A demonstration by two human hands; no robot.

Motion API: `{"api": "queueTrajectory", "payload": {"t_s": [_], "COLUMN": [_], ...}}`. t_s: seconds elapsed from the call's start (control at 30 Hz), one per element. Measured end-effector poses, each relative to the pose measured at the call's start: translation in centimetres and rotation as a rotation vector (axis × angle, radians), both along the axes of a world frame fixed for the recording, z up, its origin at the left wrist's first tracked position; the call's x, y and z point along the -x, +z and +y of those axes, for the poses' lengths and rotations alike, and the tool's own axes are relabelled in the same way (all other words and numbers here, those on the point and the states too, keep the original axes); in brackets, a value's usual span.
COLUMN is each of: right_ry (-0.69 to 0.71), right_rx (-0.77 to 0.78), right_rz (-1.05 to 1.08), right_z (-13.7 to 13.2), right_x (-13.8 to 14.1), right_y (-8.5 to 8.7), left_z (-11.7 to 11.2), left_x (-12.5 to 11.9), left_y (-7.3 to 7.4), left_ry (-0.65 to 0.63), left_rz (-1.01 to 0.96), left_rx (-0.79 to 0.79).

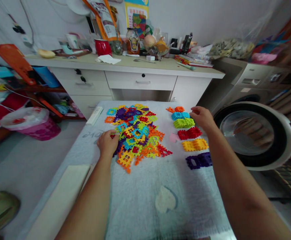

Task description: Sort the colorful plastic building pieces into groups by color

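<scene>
A mixed pile of flat, notched plastic building pieces in several colours lies on the cloth-covered table. At the pile's left edge is my left hand, its fingers closed around a red building piece that shows only in part. My right hand is at the right end of the blue row, fingers bent together; whatever they pinch is hidden. Single-colour rows run down the right side: orange pieces, green pieces, red pieces, yellow pieces and purple pieces.
A white strip-shaped object lies at the table's far left corner. Behind stands a white cabinet with jars and household items on top. To the right, a washing machine's round door hangs open. A pink bin stands left.
</scene>
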State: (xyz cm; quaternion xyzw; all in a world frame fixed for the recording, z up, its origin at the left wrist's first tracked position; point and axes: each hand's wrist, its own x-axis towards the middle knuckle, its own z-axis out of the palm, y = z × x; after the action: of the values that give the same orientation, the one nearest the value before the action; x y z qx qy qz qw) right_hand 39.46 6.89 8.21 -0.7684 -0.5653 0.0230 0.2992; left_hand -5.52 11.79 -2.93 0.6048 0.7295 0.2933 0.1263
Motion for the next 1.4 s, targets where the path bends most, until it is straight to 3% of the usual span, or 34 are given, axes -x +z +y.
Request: {"api": "queueTrajectory", "payload": {"t_s": [0.1,0.23,0.4,0.67,0.93,1.13,1.4], "right_ry": [0.136,0.392,0.547,0.491,0.545,0.547,0.598], "right_rx": [-0.023,0.119,0.293,0.345,0.438,0.321,0.649], "right_rz": [0.037,0.078,-0.01,-0.001,0.02,0.113,-0.089], "right_z": [-1.3,-2.6,-3.4,-3.7,-3.8,-3.7,-4.9], "right_x": [5.1,11.9,16.1,14.9,14.6,14.9,14.4], "right_y": [-0.4,-2.5,-5.0,-5.5,-5.9,-5.7,-3.9], "left_z": [0.0,-0.1,-0.1,0.4,0.3,0.0,-0.2], "left_x": [0.0,0.0,0.1,0.5,0.0,-0.1,-0.2], "left_y": [0.1,0.2,0.1,-0.4,-0.3,0.1,0.4], "left_ry": [0.005,0.012,-0.006,0.005,0.026,0.023,0.027], "left_rz": [-0.017,-0.049,-0.075,-0.109,-0.048,-0.037,-0.033], "left_rx": [0.001,-0.01,-0.025,-0.013,0.01,0.013,0.038]}}
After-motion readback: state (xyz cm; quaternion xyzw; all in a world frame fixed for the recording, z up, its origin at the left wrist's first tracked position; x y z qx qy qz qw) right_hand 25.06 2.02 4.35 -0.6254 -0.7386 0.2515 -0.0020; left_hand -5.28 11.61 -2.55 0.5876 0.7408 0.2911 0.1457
